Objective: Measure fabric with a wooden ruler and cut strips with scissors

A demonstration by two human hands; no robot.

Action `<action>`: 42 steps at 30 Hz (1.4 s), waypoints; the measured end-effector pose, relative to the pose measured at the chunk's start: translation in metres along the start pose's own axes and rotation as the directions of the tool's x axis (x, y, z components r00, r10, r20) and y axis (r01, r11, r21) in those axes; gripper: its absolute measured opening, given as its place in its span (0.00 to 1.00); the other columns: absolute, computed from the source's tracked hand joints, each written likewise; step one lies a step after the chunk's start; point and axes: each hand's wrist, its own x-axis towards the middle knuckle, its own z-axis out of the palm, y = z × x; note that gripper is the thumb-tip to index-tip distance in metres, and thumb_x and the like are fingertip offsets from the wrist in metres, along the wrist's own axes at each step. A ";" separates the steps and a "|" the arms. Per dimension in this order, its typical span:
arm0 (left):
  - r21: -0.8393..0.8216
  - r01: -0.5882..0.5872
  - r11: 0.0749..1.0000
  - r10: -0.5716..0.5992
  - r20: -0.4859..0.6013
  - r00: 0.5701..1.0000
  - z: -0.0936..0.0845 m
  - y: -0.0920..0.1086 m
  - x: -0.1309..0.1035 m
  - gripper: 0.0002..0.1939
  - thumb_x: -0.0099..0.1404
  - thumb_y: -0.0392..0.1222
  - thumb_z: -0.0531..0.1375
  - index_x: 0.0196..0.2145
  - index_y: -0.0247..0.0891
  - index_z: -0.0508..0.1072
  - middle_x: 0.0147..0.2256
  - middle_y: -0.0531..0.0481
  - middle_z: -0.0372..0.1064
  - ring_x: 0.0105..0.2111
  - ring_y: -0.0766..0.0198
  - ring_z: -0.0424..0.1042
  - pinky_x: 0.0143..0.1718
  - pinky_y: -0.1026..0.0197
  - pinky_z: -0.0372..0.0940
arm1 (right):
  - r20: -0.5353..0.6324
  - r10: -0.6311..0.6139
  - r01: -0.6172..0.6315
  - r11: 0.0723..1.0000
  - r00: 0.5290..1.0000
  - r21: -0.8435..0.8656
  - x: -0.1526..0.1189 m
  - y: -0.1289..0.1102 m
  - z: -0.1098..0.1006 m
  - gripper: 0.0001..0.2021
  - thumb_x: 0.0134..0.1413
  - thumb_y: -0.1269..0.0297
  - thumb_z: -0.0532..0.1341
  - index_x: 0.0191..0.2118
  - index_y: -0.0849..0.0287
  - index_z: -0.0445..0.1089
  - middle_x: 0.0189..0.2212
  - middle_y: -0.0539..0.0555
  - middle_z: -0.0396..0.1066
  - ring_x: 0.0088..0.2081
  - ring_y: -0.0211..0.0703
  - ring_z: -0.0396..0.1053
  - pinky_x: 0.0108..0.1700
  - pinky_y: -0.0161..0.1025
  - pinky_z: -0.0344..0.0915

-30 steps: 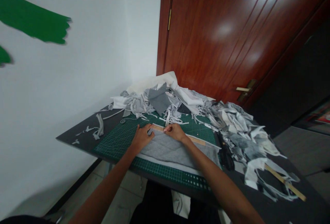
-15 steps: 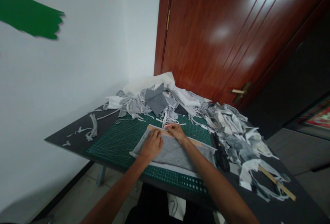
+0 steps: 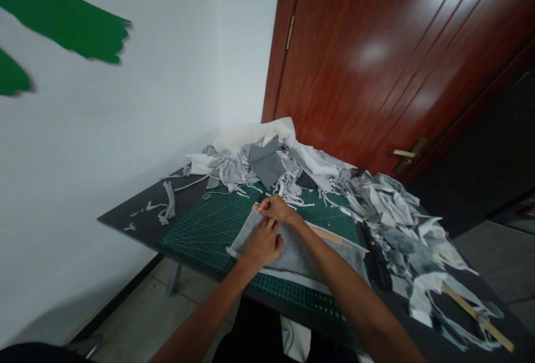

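Leaning over the tabletop (image 3: 137, 207), a person has both hands at work on a flat, rectangular piece of light grey cloth (image 3: 298, 248). The cloth lies directly beneath the two grips and stretches away to their right, over a green gridded cutting mat (image 3: 196, 235).

The right grip (image 3: 276, 208) is at the cloth's far edge, thumb and fingertips drawn together, apparently on that edge, though from here the fingers hide exactly what they pinch. Just nearer than it, the left grip (image 3: 264, 244) rests on the cloth, its fingers laid down and its thumb apart from them. A flat, pale wooden strip (image 3: 328, 235) runs along the far edge, showing to either side of the right grip.

Beyond the grips sprawls a heap of grey and white fabric scraps (image 3: 267, 165), which continues round to their right. Also to their right, just beside the cloth, lie black-handled scissors (image 3: 378, 267). Farther right, a second wooden strip (image 3: 478, 318) crosses a tangle of pale cut cloth (image 3: 421, 299).
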 end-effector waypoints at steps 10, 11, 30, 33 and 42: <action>-0.020 0.022 1.000 -0.021 0.022 1.000 -0.003 0.002 -0.002 0.29 0.67 0.40 0.57 0.64 0.32 0.67 0.66 0.34 0.62 0.66 0.41 0.62 0.68 0.40 0.59 | 0.187 0.030 -0.004 0.991 0.982 -0.134 0.019 0.002 0.007 0.14 0.68 0.57 0.64 0.52 0.61 0.73 0.50 0.56 0.75 0.46 0.47 0.76 0.47 0.48 0.76; -0.021 0.023 1.000 -0.023 0.024 0.999 -0.003 0.002 -0.002 0.29 0.67 0.40 0.57 0.65 0.31 0.66 0.66 0.34 0.61 0.66 0.41 0.61 0.68 0.40 0.58 | 0.202 0.033 -0.006 0.991 0.979 -0.134 0.021 0.002 0.008 0.15 0.69 0.57 0.64 0.54 0.60 0.72 0.52 0.57 0.74 0.47 0.48 0.75 0.48 0.49 0.76; 0.027 0.023 0.999 -0.024 0.037 0.999 -0.008 0.003 0.000 0.24 0.67 0.39 0.59 0.59 0.33 0.70 0.61 0.35 0.65 0.63 0.44 0.65 0.67 0.43 0.61 | 0.062 0.001 0.000 1.000 0.998 -0.013 0.018 0.004 0.022 0.09 0.65 0.60 0.67 0.42 0.63 0.77 0.38 0.52 0.79 0.38 0.42 0.77 0.42 0.41 0.74; 0.035 0.025 0.999 -0.027 0.044 0.999 -0.009 0.002 0.000 0.23 0.67 0.39 0.59 0.59 0.33 0.70 0.59 0.35 0.67 0.62 0.44 0.67 0.66 0.42 0.62 | 0.089 0.020 -0.017 0.999 0.996 -0.028 0.018 0.004 0.022 0.14 0.68 0.57 0.64 0.52 0.61 0.73 0.49 0.56 0.75 0.45 0.46 0.76 0.47 0.47 0.76; 0.005 0.015 1.000 -0.015 0.028 0.999 -0.009 0.001 -0.001 0.24 0.67 0.39 0.59 0.60 0.35 0.70 0.60 0.35 0.67 0.62 0.43 0.67 0.66 0.41 0.62 | 0.066 0.071 -0.072 0.997 0.995 0.005 0.008 0.005 0.008 0.15 0.69 0.57 0.64 0.55 0.58 0.73 0.54 0.57 0.73 0.49 0.48 0.75 0.50 0.49 0.75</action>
